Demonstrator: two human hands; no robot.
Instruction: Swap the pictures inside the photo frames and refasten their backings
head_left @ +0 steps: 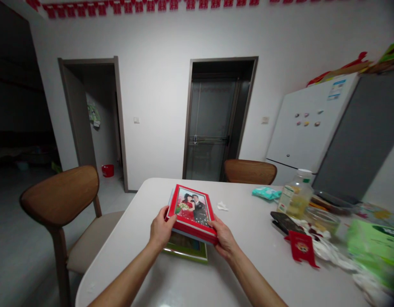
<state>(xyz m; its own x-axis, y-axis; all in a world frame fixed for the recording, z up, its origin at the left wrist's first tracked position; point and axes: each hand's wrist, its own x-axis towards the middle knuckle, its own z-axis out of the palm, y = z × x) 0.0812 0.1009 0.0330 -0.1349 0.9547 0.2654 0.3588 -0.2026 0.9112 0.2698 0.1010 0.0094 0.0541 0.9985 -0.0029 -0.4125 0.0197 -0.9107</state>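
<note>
Between my two hands is a red picture frame (188, 221) with a photo of a couple, one in a red dress and one in a dark suit. My left hand (160, 228) grips its near left corner, thumb on the front border. My right hand (224, 239) closes around the near right corner. The frame is tilted toward me, and a pale bluish edge shows beneath it; whether that is its back or another frame is unclear. Partly hidden underneath, a green frame (186, 252) lies on the white table (129, 251).
On the right stand a clear bottle (296, 194) of yellowish liquid, a turquoise packet (266, 193), a dark phone-like object (287, 222), a red paper item (302, 248) and a green tissue pack (374, 245). A crumpled tissue (222, 206) lies behind the frame. Wooden chairs (64, 194) flank the table.
</note>
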